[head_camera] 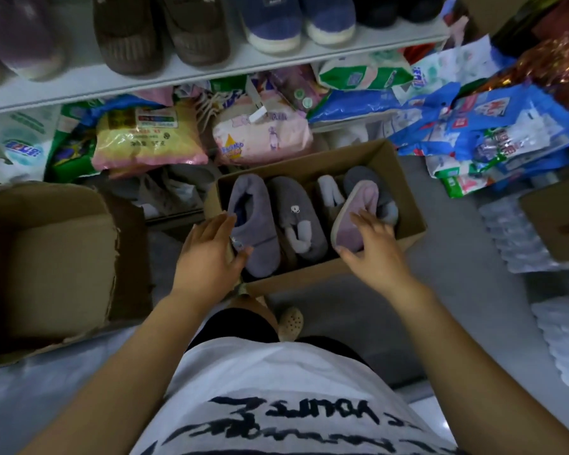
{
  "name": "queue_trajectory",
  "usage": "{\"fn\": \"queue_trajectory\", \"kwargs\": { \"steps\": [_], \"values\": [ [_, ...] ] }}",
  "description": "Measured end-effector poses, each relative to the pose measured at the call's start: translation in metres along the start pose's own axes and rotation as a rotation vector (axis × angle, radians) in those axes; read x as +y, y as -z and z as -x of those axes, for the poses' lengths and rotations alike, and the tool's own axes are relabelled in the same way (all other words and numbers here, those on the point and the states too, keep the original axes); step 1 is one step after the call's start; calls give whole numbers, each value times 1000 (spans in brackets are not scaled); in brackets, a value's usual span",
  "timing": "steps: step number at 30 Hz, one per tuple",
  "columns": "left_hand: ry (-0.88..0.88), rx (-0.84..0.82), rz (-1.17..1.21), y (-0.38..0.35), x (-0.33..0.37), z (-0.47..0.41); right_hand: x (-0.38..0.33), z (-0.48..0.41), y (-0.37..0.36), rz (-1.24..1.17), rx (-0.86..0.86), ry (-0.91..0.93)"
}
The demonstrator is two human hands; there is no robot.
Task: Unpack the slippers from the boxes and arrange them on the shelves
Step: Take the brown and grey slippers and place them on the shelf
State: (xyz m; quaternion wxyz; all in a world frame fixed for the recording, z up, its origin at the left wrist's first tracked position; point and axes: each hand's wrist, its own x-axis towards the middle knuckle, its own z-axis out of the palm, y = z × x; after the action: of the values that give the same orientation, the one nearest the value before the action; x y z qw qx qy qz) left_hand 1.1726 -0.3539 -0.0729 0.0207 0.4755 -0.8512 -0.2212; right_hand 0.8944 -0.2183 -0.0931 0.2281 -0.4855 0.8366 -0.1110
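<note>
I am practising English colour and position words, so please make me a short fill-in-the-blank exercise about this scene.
1. The left hand touches the purple slipper at the ___ end of the small box.
2. The right hand rests on a tilted slipper whose colour is ___.
3. On the shelf, the brown slippers stand left of a ___ pair.
Missing words: left; pink; blue.

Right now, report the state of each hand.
Left hand: open, touching the purple slipper.
Right hand: open, resting on the pink slipper.
</note>
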Motion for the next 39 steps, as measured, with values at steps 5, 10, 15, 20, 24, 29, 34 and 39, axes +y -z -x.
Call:
{"fn": "queue_trajectory", "kwargs": {
  "steps": [5, 10, 15, 20, 24, 29, 34, 39],
  "values": [
    [-55, -149, 16, -27, -4, -34, 36, -20, -11, 12, -17, -99],
    [-53, -303, 19, -53, 0, -68, 69, -56, -26, -21, -71, -157],
    [56, -378, -8, -84, 11, -99, 103, -95, -40, -56, -140, -169],
    [230, -391, -33, -122, 30, -121, 137, -147, -54, -57, -239, -155],
    [334, -325, 43, -147, 53, -126, 160, -189, -70, 71, -383, -194],
    [664, -347, 235, -187, 80, -131, 161, -230, -80, 235, -415, -346],
    [922, -234, 303, -219, 94, -132, 174, -238, -97, 182, -299, 176],
    [1028, -88, 280, -235, 109, -133, 175, -269, -107, 307, -454, 421]
  ]
}}
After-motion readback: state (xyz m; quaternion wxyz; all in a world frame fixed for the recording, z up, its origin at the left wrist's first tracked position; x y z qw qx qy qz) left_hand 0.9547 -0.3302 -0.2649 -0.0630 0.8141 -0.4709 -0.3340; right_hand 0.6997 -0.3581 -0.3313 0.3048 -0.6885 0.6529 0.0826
